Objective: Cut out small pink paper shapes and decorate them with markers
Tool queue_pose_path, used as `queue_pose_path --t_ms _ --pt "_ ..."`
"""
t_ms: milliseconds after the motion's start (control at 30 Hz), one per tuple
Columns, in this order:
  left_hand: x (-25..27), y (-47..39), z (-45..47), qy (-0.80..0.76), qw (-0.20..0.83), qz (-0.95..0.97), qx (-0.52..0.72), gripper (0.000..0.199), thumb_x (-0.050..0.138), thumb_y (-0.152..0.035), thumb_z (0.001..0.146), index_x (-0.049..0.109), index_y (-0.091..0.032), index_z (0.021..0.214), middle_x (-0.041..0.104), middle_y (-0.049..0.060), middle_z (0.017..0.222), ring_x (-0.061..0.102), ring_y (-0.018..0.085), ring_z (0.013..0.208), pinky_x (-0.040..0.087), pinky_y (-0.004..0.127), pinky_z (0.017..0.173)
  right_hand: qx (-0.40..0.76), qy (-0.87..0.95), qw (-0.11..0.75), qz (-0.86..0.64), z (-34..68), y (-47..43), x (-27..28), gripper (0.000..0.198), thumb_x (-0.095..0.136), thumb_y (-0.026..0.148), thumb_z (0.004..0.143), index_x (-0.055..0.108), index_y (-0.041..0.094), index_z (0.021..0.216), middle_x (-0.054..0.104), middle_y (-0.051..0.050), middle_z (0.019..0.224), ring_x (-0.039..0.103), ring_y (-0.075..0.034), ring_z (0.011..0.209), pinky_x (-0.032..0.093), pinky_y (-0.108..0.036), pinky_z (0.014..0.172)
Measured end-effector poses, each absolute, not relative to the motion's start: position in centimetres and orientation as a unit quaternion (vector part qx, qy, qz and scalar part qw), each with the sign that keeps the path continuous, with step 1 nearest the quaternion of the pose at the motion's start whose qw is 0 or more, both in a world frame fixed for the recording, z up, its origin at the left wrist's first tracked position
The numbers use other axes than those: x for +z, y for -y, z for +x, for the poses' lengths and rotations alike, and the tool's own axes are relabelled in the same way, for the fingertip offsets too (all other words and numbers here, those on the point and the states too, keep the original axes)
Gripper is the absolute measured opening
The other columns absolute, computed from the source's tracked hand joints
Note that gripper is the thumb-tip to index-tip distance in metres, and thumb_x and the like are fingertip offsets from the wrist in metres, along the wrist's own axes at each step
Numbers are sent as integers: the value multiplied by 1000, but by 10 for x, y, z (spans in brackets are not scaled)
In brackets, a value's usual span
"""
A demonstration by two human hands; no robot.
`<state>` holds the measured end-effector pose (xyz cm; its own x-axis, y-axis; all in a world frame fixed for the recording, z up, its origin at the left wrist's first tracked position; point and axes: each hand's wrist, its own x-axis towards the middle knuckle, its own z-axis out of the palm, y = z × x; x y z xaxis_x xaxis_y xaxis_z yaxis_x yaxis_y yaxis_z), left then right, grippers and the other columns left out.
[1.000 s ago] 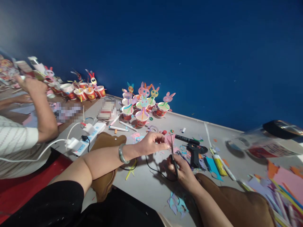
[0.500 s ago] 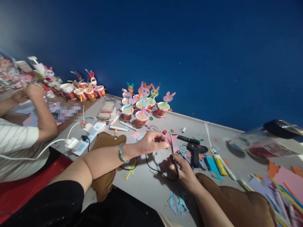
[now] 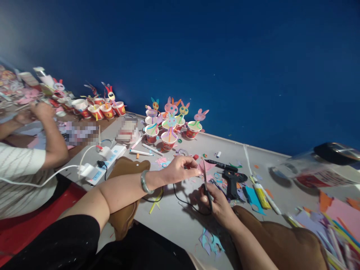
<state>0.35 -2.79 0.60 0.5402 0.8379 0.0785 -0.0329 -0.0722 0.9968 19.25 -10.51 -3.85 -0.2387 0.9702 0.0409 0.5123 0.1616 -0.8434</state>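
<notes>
My left hand (image 3: 184,169), with a jade-like bangle on its wrist, pinches a small piece of pink paper (image 3: 201,166) above the table. Black-handled scissors (image 3: 207,194) are gripped in my right hand (image 3: 216,200), their blades pointing up beside the paper. How far the blades are parted is hard to see. Just right of the scissors lie a black glue gun (image 3: 233,183) and a black marker (image 3: 221,165). Light-blue paper scraps (image 3: 211,242) rest on the table below my right hand.
Several red cups with paper bunny figures (image 3: 168,141) stand along the wall. A power strip (image 3: 108,165) lies left, near a co-worker's hands (image 3: 42,111). At right are a clear plastic jug (image 3: 303,170), a yellow glue tube (image 3: 261,195) and a brown cushion-like item (image 3: 278,232).
The pink paper between my left fingers and the scissor blades has shifted slightly. Both my hands stay in nearly the same place. The co-worker's hands have moved a little.
</notes>
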Motion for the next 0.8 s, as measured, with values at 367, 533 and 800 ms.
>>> queue_pose_path --t_ms 367,533,800 --pt "8 28 3 -317 604 638 356 16 69 -26 71 61 -13 67 57 -1 67 49 9 67 38 25 66 353 703 315 -531 192 105 -38 59 47 76 80 50 20 61 52 -1 60 47 -17 63 40 -31 61" --pt "5 27 3 -317 598 641 361 16 69 -27 71 62 -13 66 58 -1 66 50 9 66 39 24 66 358 702 310 -532 192 105 -40 56 47 72 82 50 20 62 53 -2 61 47 -17 62 39 -30 60" --pt "4 26 3 -323 592 634 378 11 68 -22 72 64 -13 68 61 0 68 53 9 68 42 24 68 351 700 315 -536 193 104 -40 56 49 72 81 51 20 61 53 -2 62 47 -17 63 39 -31 61"
